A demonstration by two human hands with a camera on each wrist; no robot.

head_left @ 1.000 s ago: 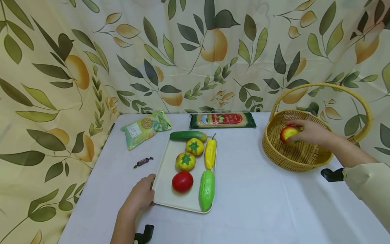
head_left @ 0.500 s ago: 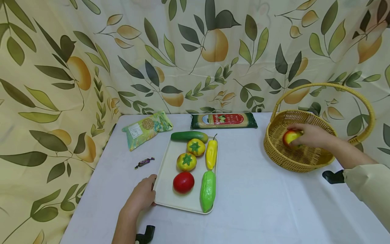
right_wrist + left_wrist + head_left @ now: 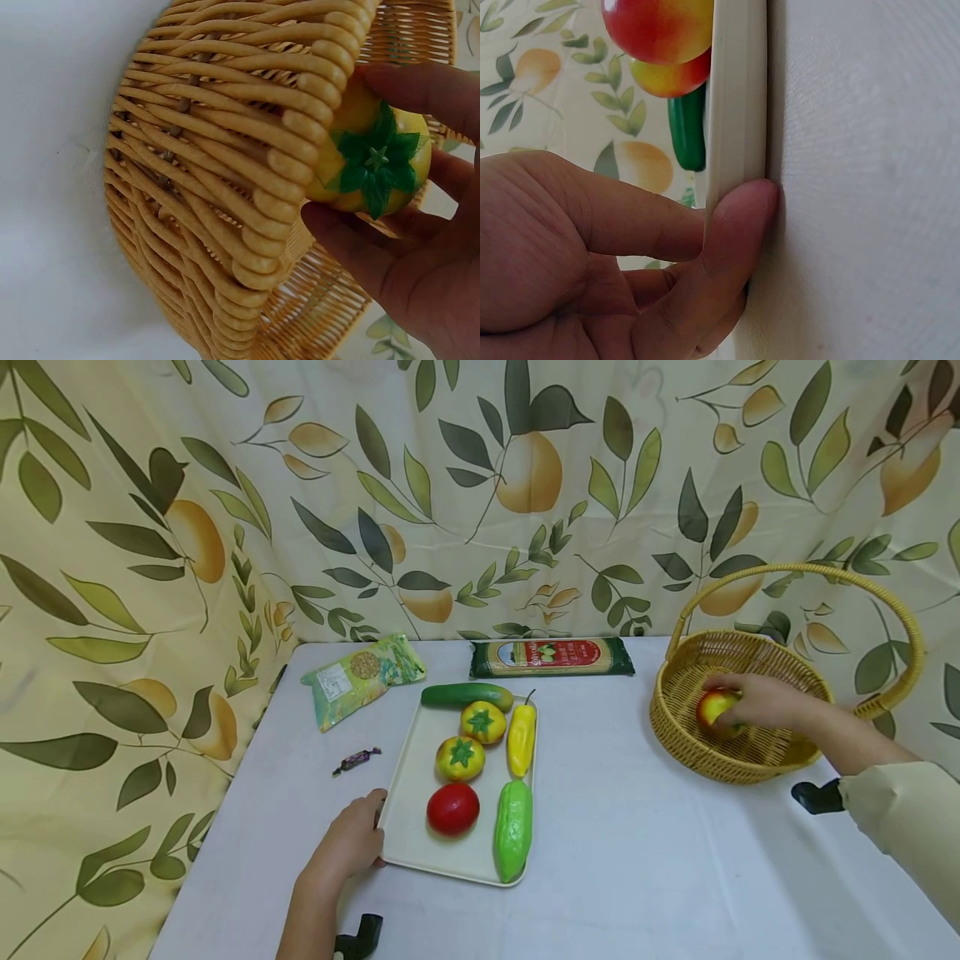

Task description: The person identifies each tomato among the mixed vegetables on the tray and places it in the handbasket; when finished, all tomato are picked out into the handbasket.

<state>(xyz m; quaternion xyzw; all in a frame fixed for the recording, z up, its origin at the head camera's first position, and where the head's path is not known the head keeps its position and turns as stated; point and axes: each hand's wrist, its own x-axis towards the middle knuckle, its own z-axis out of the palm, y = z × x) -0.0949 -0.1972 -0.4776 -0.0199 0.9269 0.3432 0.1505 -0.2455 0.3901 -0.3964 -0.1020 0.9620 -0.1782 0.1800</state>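
White cloth [image 3: 622, 827] lies beneath tray [image 3: 405, 835] and basket [image 3: 693, 756] — fruit-printed fabric [image 3: 480, 535] hangs behind.

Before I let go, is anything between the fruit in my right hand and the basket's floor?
Nothing visible. Your right hand holds the fruit within the basket, with woven floor showing beside it; the spot directly beneath is hidden.
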